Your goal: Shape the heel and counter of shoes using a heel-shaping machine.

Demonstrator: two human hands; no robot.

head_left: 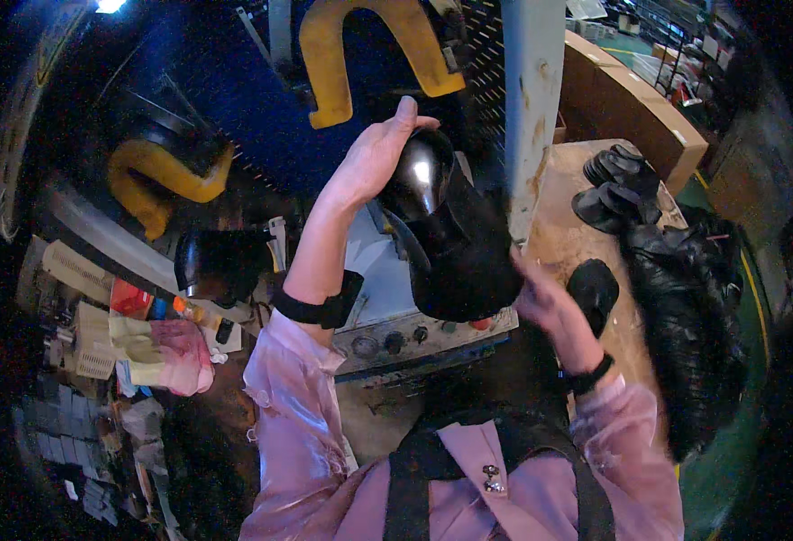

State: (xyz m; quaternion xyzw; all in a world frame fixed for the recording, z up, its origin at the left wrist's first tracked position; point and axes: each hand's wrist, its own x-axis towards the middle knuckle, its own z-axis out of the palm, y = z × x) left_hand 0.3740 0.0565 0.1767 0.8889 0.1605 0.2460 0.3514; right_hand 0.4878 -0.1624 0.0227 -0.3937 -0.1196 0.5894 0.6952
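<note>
In front of me is a smooth, shiny dark dome [425,176] with a bright glint on it. A black cap [468,261] lies against its near side, its lower edge towards me. My left hand [383,153] rests along the dome's far left side, thumb stuck up and fingers stretched over the top. At the cap's right edge is my right hand [550,302], slightly blurred. Its fingertips meet the black fabric and are partly hidden there. Dark bands circle both my wrists.
Yellow U-shaped metal parts [320,63] hang above. Under the cap sits a machine panel [396,338] with knobs. A grey post [533,117] stands right of the dome. Stacked black caps [622,185] lie on the right table [563,185]. Cloths [166,352] lie at left.
</note>
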